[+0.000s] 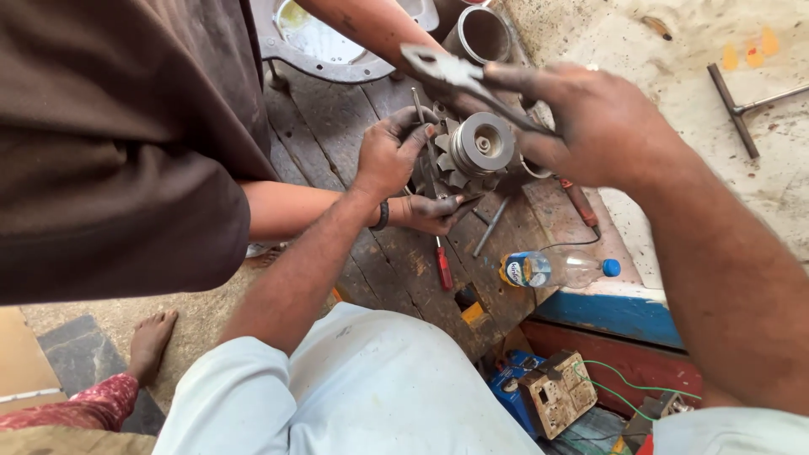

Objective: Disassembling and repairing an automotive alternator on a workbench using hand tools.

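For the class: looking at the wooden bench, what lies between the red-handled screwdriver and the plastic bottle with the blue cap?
In the head view, between the red-handled screwdriver and the plastic bottle lies only bare plank of the wooden bench; a thin metal rod lies just above that gap.

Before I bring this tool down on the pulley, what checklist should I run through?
1. Left hand gripping the alternator: ok.
2. Right hand holding the metal tool firmly: ok.
3. Tool seated on the pulley centre: not ok, it is held above.
4. Co-worker's hand bracing the alternator from below: ok.
5. Red screwdriver and plastic bottle apart from the alternator: ok.
6. Centre nut's tightness: cannot tell.
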